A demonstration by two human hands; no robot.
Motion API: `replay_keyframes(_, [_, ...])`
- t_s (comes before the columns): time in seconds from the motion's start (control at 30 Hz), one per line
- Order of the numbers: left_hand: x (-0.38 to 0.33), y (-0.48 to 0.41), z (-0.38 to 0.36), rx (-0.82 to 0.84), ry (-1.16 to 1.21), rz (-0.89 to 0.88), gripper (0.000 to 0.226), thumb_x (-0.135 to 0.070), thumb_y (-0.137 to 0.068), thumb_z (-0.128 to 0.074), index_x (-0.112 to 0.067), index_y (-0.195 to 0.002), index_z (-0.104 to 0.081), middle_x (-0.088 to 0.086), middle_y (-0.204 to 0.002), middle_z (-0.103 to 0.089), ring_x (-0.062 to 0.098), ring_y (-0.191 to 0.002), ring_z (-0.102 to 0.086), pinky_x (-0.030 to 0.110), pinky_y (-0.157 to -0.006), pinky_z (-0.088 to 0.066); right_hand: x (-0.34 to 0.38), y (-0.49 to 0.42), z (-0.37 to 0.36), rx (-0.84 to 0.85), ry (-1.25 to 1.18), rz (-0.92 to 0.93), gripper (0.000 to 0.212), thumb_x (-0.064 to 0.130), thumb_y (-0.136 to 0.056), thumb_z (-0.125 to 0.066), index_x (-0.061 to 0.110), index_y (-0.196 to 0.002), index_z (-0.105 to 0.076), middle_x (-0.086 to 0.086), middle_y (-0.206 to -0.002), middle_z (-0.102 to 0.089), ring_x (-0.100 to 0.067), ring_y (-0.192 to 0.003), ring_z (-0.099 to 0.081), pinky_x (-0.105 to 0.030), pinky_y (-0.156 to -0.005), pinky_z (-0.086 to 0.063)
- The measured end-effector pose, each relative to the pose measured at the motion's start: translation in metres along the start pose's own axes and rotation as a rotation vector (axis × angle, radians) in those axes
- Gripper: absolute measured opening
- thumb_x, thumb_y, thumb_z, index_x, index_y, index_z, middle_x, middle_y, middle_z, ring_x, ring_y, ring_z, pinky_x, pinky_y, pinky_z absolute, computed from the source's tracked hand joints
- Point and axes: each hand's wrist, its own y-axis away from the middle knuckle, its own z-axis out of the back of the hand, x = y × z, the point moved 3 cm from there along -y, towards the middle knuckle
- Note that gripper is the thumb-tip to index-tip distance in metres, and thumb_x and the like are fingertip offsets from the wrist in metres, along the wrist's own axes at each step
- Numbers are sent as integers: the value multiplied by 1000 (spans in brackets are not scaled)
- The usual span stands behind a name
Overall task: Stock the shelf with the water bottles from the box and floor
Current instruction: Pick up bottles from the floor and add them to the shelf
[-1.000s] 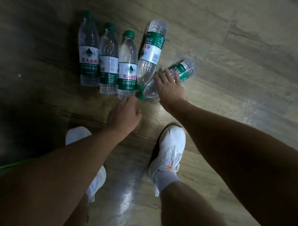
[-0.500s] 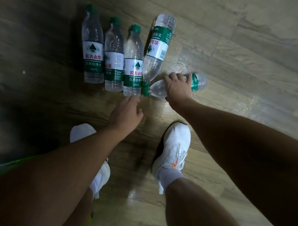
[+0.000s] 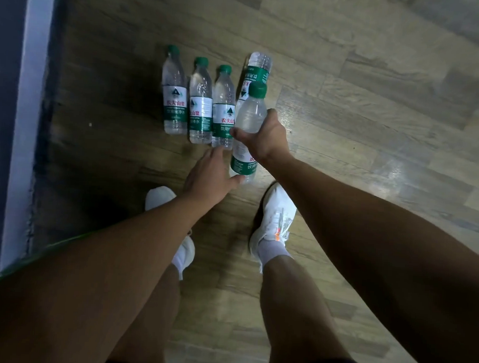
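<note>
My 2 forearms come up from the bottom edge, cut off above the elbows. The left one hides most of my left shoe [image 3: 161, 195]. My right shoe [image 3: 275, 218] shows nearly whole on the wooden floor [image 3: 372, 132].

My left hand [image 3: 209, 177] is stretched forward, palm down, its fingers loose and a little spread, holding nothing. Its thumb reaches to the base of the water bottle [image 3: 251, 114], and I cannot tell whether it touches.

My right hand [image 3: 262, 139] has its fingers wrapped round the middle of that bottle, green cap pointing away from me and the label partly hidden behind my knuckles. I cannot make out whether the base is off the floor.

Just beyond, 3 bottles [image 3: 200, 102] lie side by side on the floor, caps at the far end. A 4th bottle [image 3: 258, 69] lies beside them the other way round, its lower part hidden behind the held one.

At far left a pale strip [image 3: 28, 89] runs out of the frame; I cannot tell what it belongs to.
</note>
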Motion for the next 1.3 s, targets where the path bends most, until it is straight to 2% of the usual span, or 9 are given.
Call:
replay_keyframes(0.17, [-7, 28, 39, -43, 145, -36, 75, -42, -67, -82, -22, -129, -43, 1, -127, -59, 24, -113, -57, 39, -87, -49, 43, 44, 10, -31, -81, -66, 74, 49, -75, -78, 8, -125, -43, -8, -111, -58, -26, -100, -61, -43, -80, -57])
replay_keyframes(0.3, [-12, 53, 66, -93, 163, 0, 75, -49, -63, -80, -28, -125, -44, -3, -120, -63, 24, -108, -61, 45, -87, -51, 73, 76, 13, -73, -125, -122, 78, 55, -73, -77, 8, -126, -44, -5, -109, -57, -23, -98, -59, -41, -83, -55])
replay_keyframes(0.47, [-19, 84, 99, -160, 237, 16, 57, -38, -69, -81, -24, -116, -52, -2, -111, -67, 25, -103, -63, 41, -84, -52, 111, 112, 16, -104, -172, -118, 76, 56, -71, -77, 10, -122, -44, -8, -113, -61, -26, -100, -61, -41, -84, -54])
replay_keyframes(0.7, [-22, 128, 154, 60, 586, -8, 51, -15, -68, -86, -14, -113, -64, -3, -103, -72, 10, -95, -68, 33, -87, -54, 147, 164, 47, 65, -366, -52, 58, 36, -74, -83, 10, -118, -57, -4, -105, -69, -14, -84, -67, -28, -60, -55])
replay_keyframes(0.8, [-25, 157, 179, 162, 631, -32, 50, -13, -70, -85, -16, -115, -64, -4, -105, -72, 7, -97, -68, 26, -85, -53, 163, 193, 60, 98, -471, -26, 71, 33, -72, -85, 12, -129, -50, -6, -111, -69, -18, -92, -70, -41, -72, -58])
replay_keyframes(0.9, [-35, 188, 198, 208, 629, -59, 50, -11, -68, -86, -16, -112, -64, -5, -102, -73, 4, -93, -68, 21, -82, -54, 183, 225, 70, 141, -505, 3, 72, 25, -69, -88, 12, -128, -49, -6, -112, -68, -19, -89, -72, -42, -67, -61])
replay_keyframes(1.03, [-50, 230, 215, 249, 659, -77, 47, -9, -68, -85, -13, -111, -66, 1, -105, -73, 14, -101, -68, 33, -94, -52, 208, 270, 90, 190, -341, 143, 56, 13, -70, -86, 16, -114, -51, 3, -97, -69, -9, -76, -71, -29, -56, -57])
replay_keyframes(1.17, [-66, 274, 232, 230, 735, -78, 54, -16, -60, -88, -16, -110, -67, 2, -109, -73, 18, -108, -66, 43, -102, -48, 228, 311, 110, 209, -275, 260, 64, 19, -67, -88, 23, -116, -47, 2, -106, -67, -17, -94, -69, -39, -72, -60])
replay_keyframes(1.3, [-95, 315, 247, 151, 804, -107, 46, -9, -65, -85, -19, -106, -66, 2, -109, -73, 19, -108, -66, 45, -102, -48, 251, 341, 135, 166, -214, 349, 69, 32, -58, -87, 23, -116, -49, 1, -104, -69, -19, -93, -69, -45, -75, -59])
